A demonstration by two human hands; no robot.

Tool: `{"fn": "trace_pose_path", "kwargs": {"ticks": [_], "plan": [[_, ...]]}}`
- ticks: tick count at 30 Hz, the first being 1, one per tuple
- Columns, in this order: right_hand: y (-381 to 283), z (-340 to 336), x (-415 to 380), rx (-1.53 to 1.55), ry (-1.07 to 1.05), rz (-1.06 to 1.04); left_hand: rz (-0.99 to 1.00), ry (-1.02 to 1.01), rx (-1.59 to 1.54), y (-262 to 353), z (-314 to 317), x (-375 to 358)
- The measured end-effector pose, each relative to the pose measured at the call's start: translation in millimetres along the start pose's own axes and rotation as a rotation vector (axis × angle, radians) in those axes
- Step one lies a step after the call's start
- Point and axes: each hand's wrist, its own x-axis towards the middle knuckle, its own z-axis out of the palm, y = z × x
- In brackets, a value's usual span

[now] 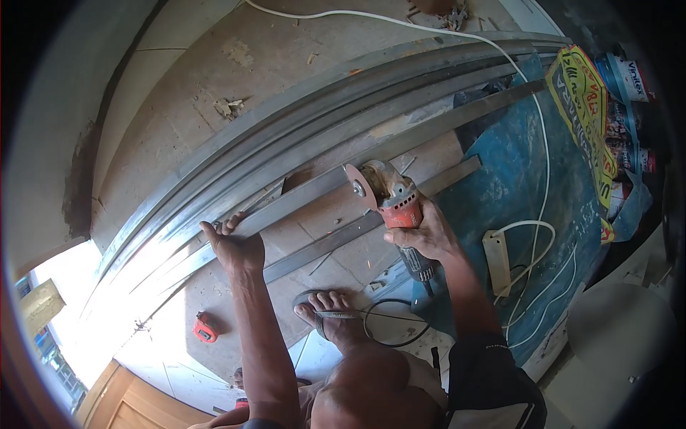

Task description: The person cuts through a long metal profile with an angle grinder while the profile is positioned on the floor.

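My right hand (429, 232) is wrapped round the red body of an angle grinder (401, 207). The grinder's thin reddish disc (359, 187) stands at the edge of a long grey metal bar (314, 191), and small orange sparks show below it. Farther left along the same bar, my left hand (241, 247) grips it, with thumb and fingers curled over the metal. A second metal bar (321, 247) lies closer to my feet, crossing beneath the work. The grinder's black cable end (427, 287) points back toward me.
Several long metal bars (286, 121) lie side by side beyond my hands. A red tape measure (206, 327) rests on the floor at left. My sandalled foot (325, 311) is close below the bars. At right are a blue sheet (514, 164), a white power strip (496, 263) with cords, and paint cans (632, 82).
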Motion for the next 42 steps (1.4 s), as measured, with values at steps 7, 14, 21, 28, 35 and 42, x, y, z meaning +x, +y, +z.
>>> {"fn": "trace_pose_path", "kwargs": {"ticks": [7,14,21,28,35,42], "plan": [[-8.7,2.0,2.5,-0.027,0.011,-0.033,0.000,-0.031,-0.015,-0.3,-9.2,5.8],[-6.0,3.3,8.0,-0.019,0.010,-0.016,0.000,0.056,-0.125,-2.5,7.9,-5.9],[-8.1,5.3,9.9,-0.020,0.037,0.050,-0.009,0.020,-0.173,-2.4,1.3,-1.9],[-15.0,7.9,11.1,-0.076,0.054,0.103,-0.019,0.007,-0.201,-1.7,4.0,-6.4],[-28.9,16.1,10.8,-0.129,0.116,0.060,-0.031,0.005,-0.202,-3.4,-1.0,0.1],[-29.9,17.8,11.9,-0.121,0.127,0.060,-0.031,0.020,-0.218,-3.4,1.1,-2.8]]}}
